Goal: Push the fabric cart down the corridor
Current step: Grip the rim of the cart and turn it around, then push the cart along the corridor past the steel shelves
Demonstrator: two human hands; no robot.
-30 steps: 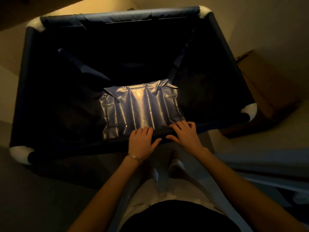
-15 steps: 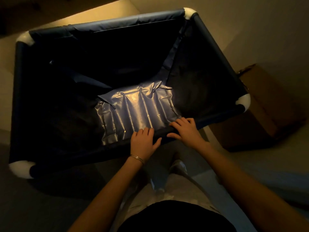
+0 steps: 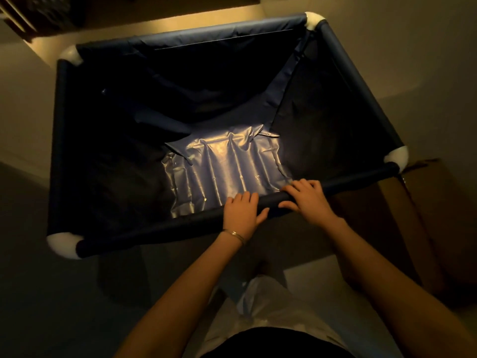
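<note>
A dark navy fabric cart (image 3: pixel 358 78) with white corner joints fills the middle of the head view, seen from above. Its inside holds nothing; a patch of the shiny blue lining (image 3: pixel 224 171) catches the light. My left hand (image 3: pixel 241 214) and my right hand (image 3: pixel 308 198) lie side by side on the near rail (image 3: pixel 154 229), fingers curled over it and thumbs underneath. A thin bracelet circles my left wrist. The cart sits skewed, its right side farther from me.
A brown cardboard box (image 3: pixel 423 218) stands on the floor close against the cart's near right corner. A pale wall (image 3: pixel 413 47) runs along the right. Dark shelving or furniture (image 3: pixel 38 14) shows at the top left. The floor (image 3: pixel 51 306) is dim carpet.
The cart has swung anticlockwise in view, its far corners shifting left. The cardboard box has slid closer and lower on the right. Both hands kept their hold on the rail.
</note>
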